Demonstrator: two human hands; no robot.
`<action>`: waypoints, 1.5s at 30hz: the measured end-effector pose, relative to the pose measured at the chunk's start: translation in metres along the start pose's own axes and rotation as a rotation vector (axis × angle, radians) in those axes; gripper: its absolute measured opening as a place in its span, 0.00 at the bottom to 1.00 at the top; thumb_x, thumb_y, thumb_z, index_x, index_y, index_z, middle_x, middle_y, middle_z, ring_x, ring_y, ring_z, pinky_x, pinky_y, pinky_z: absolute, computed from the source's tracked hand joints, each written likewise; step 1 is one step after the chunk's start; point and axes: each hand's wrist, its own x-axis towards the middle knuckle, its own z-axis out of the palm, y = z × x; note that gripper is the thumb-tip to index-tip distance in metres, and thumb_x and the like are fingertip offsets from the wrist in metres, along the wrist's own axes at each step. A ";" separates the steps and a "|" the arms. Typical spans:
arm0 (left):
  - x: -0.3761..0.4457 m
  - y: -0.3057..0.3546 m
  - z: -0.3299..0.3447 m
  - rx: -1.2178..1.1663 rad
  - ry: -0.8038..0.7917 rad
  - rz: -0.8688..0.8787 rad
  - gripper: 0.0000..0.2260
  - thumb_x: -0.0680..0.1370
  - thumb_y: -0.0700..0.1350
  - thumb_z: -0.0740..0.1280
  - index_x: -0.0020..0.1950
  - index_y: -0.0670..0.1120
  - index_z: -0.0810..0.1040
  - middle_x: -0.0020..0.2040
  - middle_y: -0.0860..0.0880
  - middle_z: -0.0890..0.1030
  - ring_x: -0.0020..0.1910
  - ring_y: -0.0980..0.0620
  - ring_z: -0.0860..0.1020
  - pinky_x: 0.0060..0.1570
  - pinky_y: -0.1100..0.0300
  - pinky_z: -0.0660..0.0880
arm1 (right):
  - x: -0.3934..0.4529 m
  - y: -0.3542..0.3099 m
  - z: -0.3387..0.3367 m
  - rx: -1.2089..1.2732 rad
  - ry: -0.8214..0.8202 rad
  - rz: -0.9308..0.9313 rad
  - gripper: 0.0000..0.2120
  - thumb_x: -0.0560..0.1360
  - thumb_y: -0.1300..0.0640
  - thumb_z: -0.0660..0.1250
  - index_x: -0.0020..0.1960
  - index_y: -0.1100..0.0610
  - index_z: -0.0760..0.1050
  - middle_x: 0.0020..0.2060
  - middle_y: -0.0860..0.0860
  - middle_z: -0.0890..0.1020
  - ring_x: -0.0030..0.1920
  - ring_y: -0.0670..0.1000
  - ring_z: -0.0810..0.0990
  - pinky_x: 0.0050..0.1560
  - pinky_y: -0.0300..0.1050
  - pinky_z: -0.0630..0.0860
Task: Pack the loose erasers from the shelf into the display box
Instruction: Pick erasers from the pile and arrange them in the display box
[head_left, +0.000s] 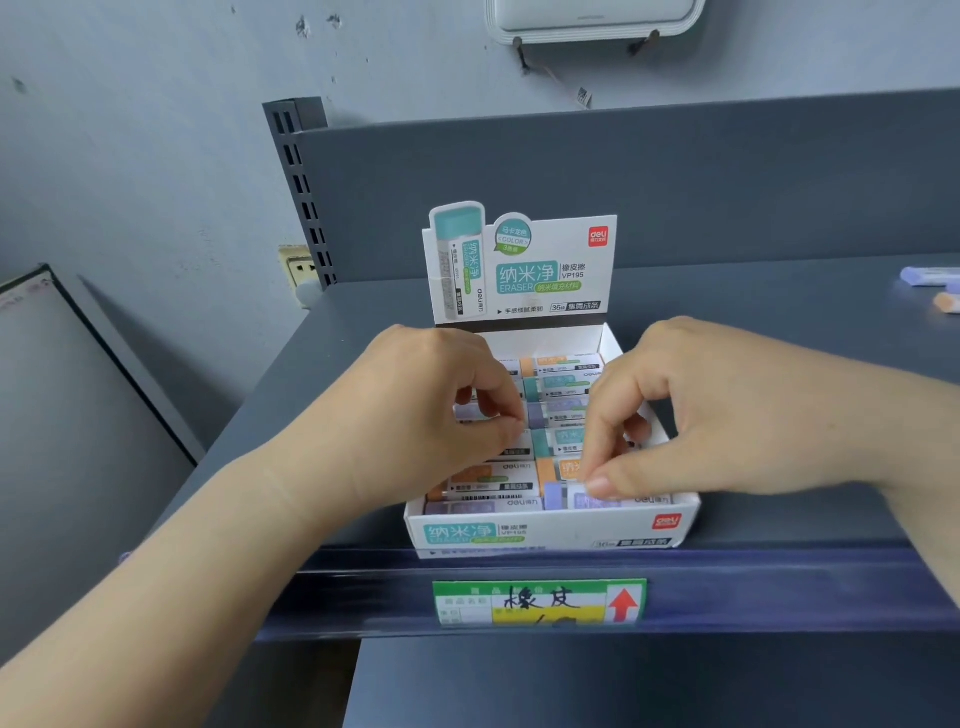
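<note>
Soft, even indoor light — faint shadows, slight motion blur, wide-angle bend at edges, no glare.

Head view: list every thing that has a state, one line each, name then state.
display box: open, header card upright, nearly full of erasers lying in rows.
left hand: inside the box, fingers curled on a purple eraser.
right hand: thumb and fingers pinching the front purple eraser.
loose erasers: lying on the shelf at far right, not yet packed.
price label: clipped on the shelf's front rail.
</note>
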 end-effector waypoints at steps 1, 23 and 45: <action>0.000 0.000 0.000 0.008 -0.003 0.001 0.03 0.70 0.47 0.70 0.40 0.53 0.83 0.39 0.58 0.79 0.40 0.57 0.77 0.40 0.66 0.73 | 0.000 0.001 0.001 -0.007 -0.005 -0.005 0.04 0.66 0.52 0.73 0.33 0.46 0.82 0.31 0.45 0.83 0.33 0.46 0.77 0.37 0.40 0.74; 0.016 0.026 -0.015 0.452 0.231 0.091 0.10 0.76 0.52 0.61 0.54 0.51 0.76 0.42 0.54 0.73 0.43 0.51 0.70 0.47 0.58 0.63 | -0.017 -0.002 0.001 -0.729 0.664 0.128 0.06 0.73 0.51 0.62 0.48 0.51 0.74 0.43 0.46 0.77 0.46 0.50 0.71 0.40 0.43 0.63; 0.096 0.186 0.068 0.503 0.193 0.225 0.15 0.76 0.54 0.58 0.61 0.51 0.71 0.54 0.53 0.76 0.55 0.50 0.73 0.53 0.58 0.65 | -0.160 0.087 -0.063 -0.872 0.544 0.282 0.13 0.76 0.47 0.56 0.56 0.53 0.71 0.50 0.48 0.75 0.53 0.53 0.72 0.46 0.47 0.67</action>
